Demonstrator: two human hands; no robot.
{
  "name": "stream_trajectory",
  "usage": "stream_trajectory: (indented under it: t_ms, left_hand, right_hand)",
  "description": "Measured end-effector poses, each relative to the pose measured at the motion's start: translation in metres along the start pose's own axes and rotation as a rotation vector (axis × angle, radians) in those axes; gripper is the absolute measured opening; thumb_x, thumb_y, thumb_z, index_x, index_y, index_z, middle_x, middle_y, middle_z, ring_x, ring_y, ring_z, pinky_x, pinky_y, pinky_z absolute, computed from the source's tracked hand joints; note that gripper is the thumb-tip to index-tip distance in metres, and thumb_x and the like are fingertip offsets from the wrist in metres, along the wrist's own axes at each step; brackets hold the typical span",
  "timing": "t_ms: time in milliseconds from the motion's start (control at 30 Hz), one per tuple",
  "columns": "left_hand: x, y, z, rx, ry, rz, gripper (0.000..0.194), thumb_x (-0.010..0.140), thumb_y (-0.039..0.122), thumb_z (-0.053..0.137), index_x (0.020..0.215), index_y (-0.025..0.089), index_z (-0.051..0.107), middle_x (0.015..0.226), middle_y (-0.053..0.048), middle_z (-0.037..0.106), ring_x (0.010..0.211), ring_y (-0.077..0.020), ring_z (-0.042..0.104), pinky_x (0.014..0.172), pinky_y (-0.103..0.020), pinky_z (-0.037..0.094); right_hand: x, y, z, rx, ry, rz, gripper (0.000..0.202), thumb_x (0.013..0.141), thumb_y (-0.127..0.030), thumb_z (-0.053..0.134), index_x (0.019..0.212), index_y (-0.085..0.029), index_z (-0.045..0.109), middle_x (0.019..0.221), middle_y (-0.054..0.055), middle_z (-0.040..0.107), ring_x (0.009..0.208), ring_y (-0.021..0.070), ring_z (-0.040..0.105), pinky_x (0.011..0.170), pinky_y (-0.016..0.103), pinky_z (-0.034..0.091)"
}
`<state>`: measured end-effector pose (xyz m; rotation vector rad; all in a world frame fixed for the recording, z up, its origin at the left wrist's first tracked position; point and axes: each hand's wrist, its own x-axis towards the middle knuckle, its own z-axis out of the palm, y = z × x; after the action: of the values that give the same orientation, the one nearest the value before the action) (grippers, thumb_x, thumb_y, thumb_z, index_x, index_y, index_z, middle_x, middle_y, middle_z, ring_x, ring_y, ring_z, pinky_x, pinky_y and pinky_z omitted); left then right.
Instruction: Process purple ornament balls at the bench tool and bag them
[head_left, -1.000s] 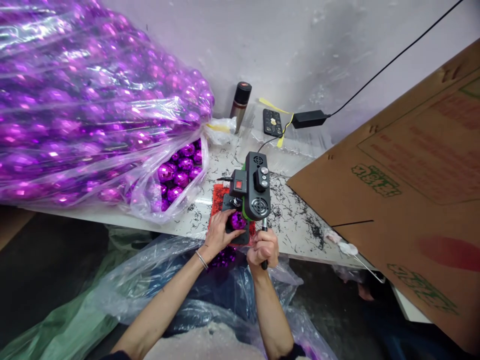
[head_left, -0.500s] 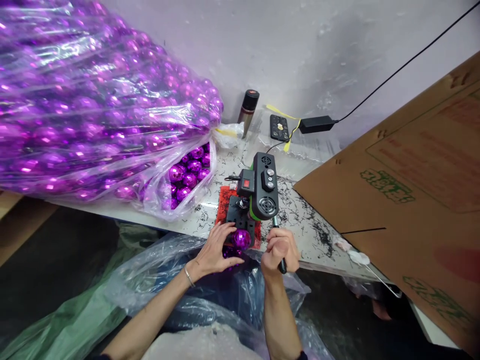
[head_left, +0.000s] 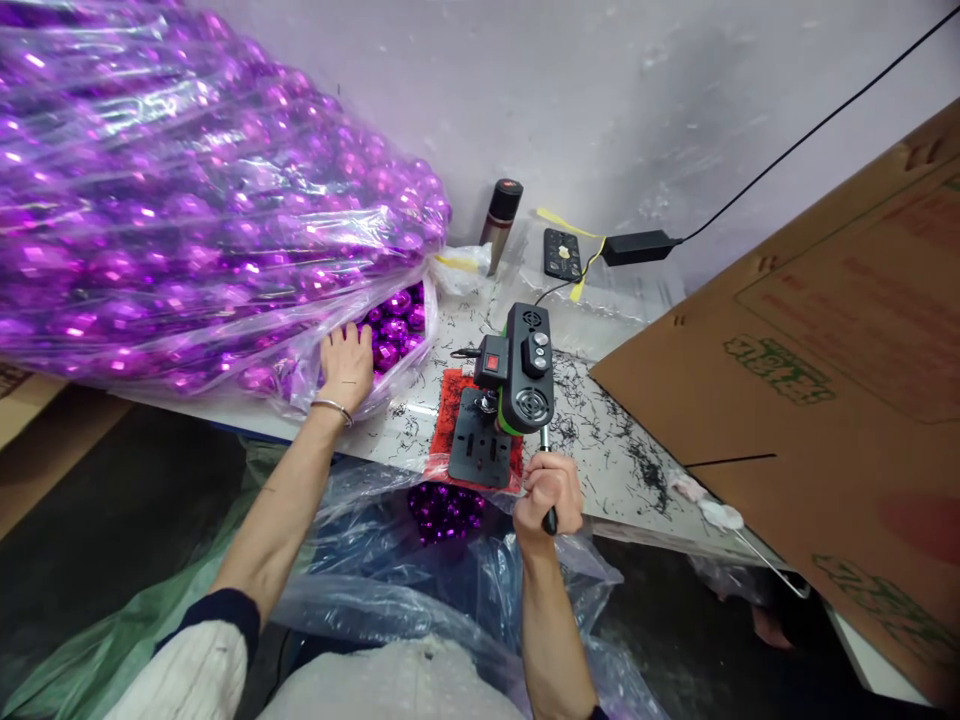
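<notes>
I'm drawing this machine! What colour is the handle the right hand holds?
The handle in the right hand is black, seen best in the head view.

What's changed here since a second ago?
The left hand has let go of the purple ball and moved left and forward, to the opening of the clear bag. That ball is gone from the black plate. The right hand still grips the handle; the machine and cardboard box stayed put.
</notes>
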<state>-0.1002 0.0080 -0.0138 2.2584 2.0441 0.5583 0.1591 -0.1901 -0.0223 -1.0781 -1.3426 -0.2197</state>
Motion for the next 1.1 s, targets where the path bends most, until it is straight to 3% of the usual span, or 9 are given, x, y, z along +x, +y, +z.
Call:
stream_trajectory:
  t_ms: [100, 200, 300, 400, 533, 767, 933, 1000, 1100]
  left_hand:
    - [-0.001, -0.004, -0.003, -0.026, -0.005, -0.01, 0.039, 0.103, 0.027, 0.05, 0.135, 0.013, 0.067, 0.132, -0.029, 0.07, 0.128, -0.0468, 0.063, 0.108, -0.068, 0.05]
    - [-0.008, -0.005, -0.014, -0.22, 0.103, -0.048, 0.052, 0.102, 0.052, 0.064, 0.139, 0.016, 0.065, 0.136, -0.025, 0.07, 0.132, -0.0457, 0.064, 0.112, -0.065, 0.052]
    - [-0.025, 0.001, -0.022, -0.653, 0.17, -0.128, 0.071, 0.095, 0.071, 0.071, 0.143, 0.019, 0.062, 0.133, -0.018, 0.073, 0.124, -0.0384, 0.072, 0.106, -0.057, 0.061]
    - [-0.052, 0.018, -0.02, -1.176, -0.028, -0.246, 0.071, 0.095, 0.079, 0.067, 0.135, 0.02, 0.066, 0.117, -0.014, 0.079, 0.107, -0.0314, 0.079, 0.091, -0.048, 0.069]
    - [-0.091, 0.049, -0.001, -1.615, -0.416, -0.446, 0.052, 0.096, 0.067, 0.074, 0.114, 0.018, 0.077, 0.106, -0.014, 0.083, 0.103, -0.0323, 0.082, 0.092, -0.05, 0.071]
    - [-0.134, 0.075, 0.038, -1.952, -0.698, -0.795, 0.049, 0.097, 0.062, 0.08, 0.114, 0.016, 0.077, 0.096, -0.008, 0.084, 0.077, -0.0183, 0.079, 0.077, -0.029, 0.068]
    - [-0.14, 0.075, 0.043, -2.016, -0.753, -0.833, 0.036, 0.098, 0.04, 0.085, 0.122, 0.016, 0.074, 0.099, -0.008, 0.085, 0.088, -0.0207, 0.083, 0.09, -0.035, 0.069]
    - [-0.138, 0.078, 0.04, -2.007, -0.72, -0.794, 0.035, 0.095, 0.029, 0.085, 0.125, 0.017, 0.074, 0.103, -0.007, 0.086, 0.094, -0.0211, 0.084, 0.098, -0.036, 0.068]
    - [-0.133, 0.085, 0.036, -1.963, -0.616, -0.747, 0.036, 0.088, 0.02, 0.087, 0.122, 0.017, 0.075, 0.104, -0.005, 0.085, 0.087, -0.0161, 0.081, 0.09, -0.028, 0.067]
  right_hand:
    - [-0.002, 0.001, -0.002, 0.022, -0.023, 0.035, 0.033, 0.109, -0.021, 0.046, 0.079, -0.027, 0.058, 0.076, 0.0, 0.059, 0.066, 0.0169, 0.058, 0.061, 0.034, 0.045]
    - [-0.005, 0.002, -0.003, 0.039, -0.037, 0.049, 0.031, 0.108, -0.021, 0.048, 0.08, -0.027, 0.059, 0.077, 0.0, 0.06, 0.067, 0.0173, 0.058, 0.063, 0.036, 0.046]
    - [-0.005, 0.002, -0.002, 0.023, -0.034, 0.053, 0.032, 0.109, -0.021, 0.046, 0.08, -0.027, 0.058, 0.077, 0.0, 0.06, 0.066, 0.0169, 0.058, 0.062, 0.036, 0.046]
    - [-0.005, 0.0, -0.001, -0.01, -0.033, 0.049, 0.034, 0.11, -0.022, 0.044, 0.079, -0.027, 0.056, 0.077, 0.0, 0.06, 0.065, 0.0159, 0.058, 0.061, 0.035, 0.046]
    - [-0.002, -0.001, -0.002, 0.003, -0.041, 0.035, 0.033, 0.109, -0.019, 0.045, 0.079, -0.026, 0.058, 0.076, -0.001, 0.06, 0.068, 0.0158, 0.06, 0.063, 0.034, 0.048]
    - [0.009, -0.007, -0.001, -0.034, -0.022, -0.004, 0.037, 0.111, -0.019, 0.044, 0.076, -0.025, 0.054, 0.072, -0.003, 0.058, 0.067, 0.0132, 0.061, 0.062, 0.03, 0.047]
    - [0.025, -0.019, 0.0, -0.016, 0.013, 0.045, 0.04, 0.112, -0.019, 0.044, 0.073, -0.025, 0.052, 0.067, -0.004, 0.056, 0.066, 0.013, 0.062, 0.062, 0.03, 0.046]
    - [0.033, -0.024, 0.001, -0.015, 0.018, 0.061, 0.042, 0.112, -0.019, 0.045, 0.071, -0.024, 0.051, 0.064, -0.004, 0.054, 0.065, 0.0131, 0.063, 0.061, 0.03, 0.045]
    - [0.045, -0.029, 0.001, -0.006, 0.022, 0.092, 0.042, 0.111, -0.018, 0.047, 0.069, -0.024, 0.051, 0.064, -0.003, 0.055, 0.064, 0.0128, 0.062, 0.06, 0.03, 0.043]
